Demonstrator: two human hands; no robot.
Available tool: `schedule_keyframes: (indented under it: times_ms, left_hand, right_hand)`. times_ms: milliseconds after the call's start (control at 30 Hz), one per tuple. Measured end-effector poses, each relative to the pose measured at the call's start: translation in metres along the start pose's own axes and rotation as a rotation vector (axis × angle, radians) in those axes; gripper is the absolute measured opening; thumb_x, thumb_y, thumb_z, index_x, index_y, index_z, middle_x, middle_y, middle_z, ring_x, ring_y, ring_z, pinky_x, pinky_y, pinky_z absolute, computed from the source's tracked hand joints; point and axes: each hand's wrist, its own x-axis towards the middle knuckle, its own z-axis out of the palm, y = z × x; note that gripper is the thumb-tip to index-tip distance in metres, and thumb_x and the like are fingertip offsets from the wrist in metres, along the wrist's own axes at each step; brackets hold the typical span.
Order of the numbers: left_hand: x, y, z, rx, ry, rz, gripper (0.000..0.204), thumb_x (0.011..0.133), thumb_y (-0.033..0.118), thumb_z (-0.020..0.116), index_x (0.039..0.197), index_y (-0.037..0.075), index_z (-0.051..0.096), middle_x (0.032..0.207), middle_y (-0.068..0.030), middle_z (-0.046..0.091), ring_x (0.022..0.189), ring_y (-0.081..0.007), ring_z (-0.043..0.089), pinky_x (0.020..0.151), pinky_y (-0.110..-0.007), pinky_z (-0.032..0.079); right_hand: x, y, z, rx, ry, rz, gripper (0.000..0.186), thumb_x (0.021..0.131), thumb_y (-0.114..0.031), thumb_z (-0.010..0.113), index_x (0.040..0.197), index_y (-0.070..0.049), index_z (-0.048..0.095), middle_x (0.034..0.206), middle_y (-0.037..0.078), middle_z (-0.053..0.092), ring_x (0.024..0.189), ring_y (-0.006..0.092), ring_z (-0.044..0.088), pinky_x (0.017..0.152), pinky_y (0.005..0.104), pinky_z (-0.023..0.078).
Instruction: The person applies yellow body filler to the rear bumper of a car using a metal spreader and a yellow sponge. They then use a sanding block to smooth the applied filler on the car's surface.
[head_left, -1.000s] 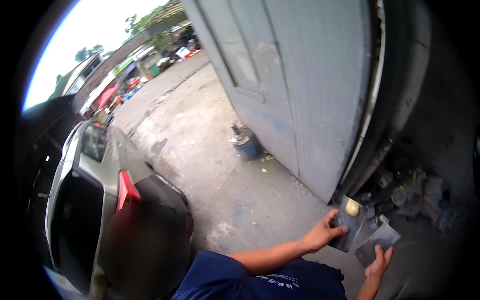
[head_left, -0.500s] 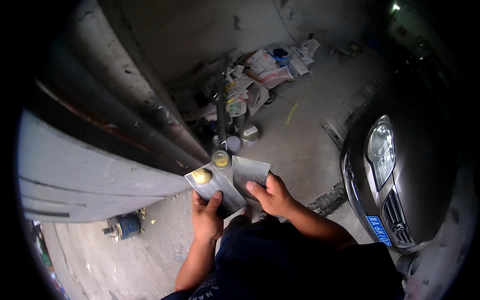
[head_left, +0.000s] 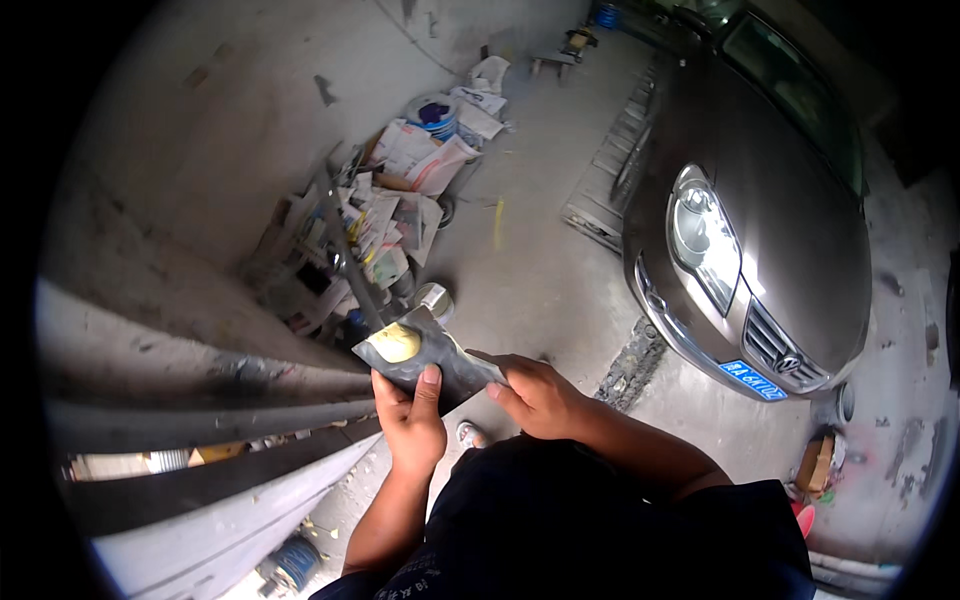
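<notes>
My left hand (head_left: 412, 430) is closed on a flat grey metal plate (head_left: 450, 372), its thumb lying across the top face. A lump of yellow putty (head_left: 396, 343) sits near the plate's far left corner. At the plate's right edge, my right hand (head_left: 545, 398) is closed on a thin grey scraper blade (head_left: 484, 366). The blade is now turned nearly edge-on, so little of its face shows. It meets or overlaps the plate's right side; whether they touch I cannot tell.
A grey-brown car (head_left: 790, 180) stands at the right. Paper and rubbish (head_left: 390, 215) are heaped along the far left wall, with a can (head_left: 434, 300) just beyond the plate. A pale panel (head_left: 230, 520) lies at the lower left, near a blue canister (head_left: 294, 562).
The scraper blade has come left to the plate and turned from face-up to nearly edge-on. The view has swung right, bringing in more of the car. Both hands keep their grip.
</notes>
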Motion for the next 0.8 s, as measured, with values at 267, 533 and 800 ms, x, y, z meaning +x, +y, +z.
schedule_keyframes:
  times_ms: [267, 533, 800]
  left_hand:
    - [0.07, -0.04, 0.089, 0.113, -0.034, 0.043, 0.042, 0.089, -0.001, 0.054, 0.128, -0.001, 0.039, 0.119, -0.0075, 0.052, 0.107, -0.0146, 0.049, 0.097, -0.028, 0.035]
    - [0.137, -0.075, 0.184, 0.129, -0.034, 0.056, 0.035, 0.09, 0.001, 0.056, 0.122, -0.001, 0.042, 0.112, -0.0073, 0.055, 0.101, -0.0129, 0.051, 0.092, -0.025, 0.038]
    - [0.199, -0.084, 0.265, 0.314, -0.193, 0.199, 0.027, 0.091, 0.004, 0.056, 0.115, -0.004, 0.046, 0.105, -0.0088, 0.059, 0.095, -0.013, 0.054, 0.087, -0.025, 0.041]
  right_hand:
    - [0.043, 0.056, -0.076, -0.144, 0.226, -0.143, 0.041, 0.087, -0.007, 0.054, 0.126, 0.002, 0.048, 0.117, 0.018, 0.056, 0.105, 0.0332, 0.056, 0.085, 0.0388, 0.049]
    - [0.068, 0.118, -0.172, -0.295, 0.143, -0.094, 0.056, 0.076, 0.001, 0.054, 0.131, 0.0, 0.043, 0.111, 0.014, 0.055, 0.1, 0.0289, 0.056, 0.079, 0.0369, 0.052]
    - [0.104, 0.154, -0.265, -0.324, 0.197, -0.064, 0.052, 0.081, -0.007, 0.053, 0.129, 0.007, 0.04, 0.105, 0.018, 0.056, 0.094, 0.0293, 0.057, 0.075, 0.0373, 0.051]
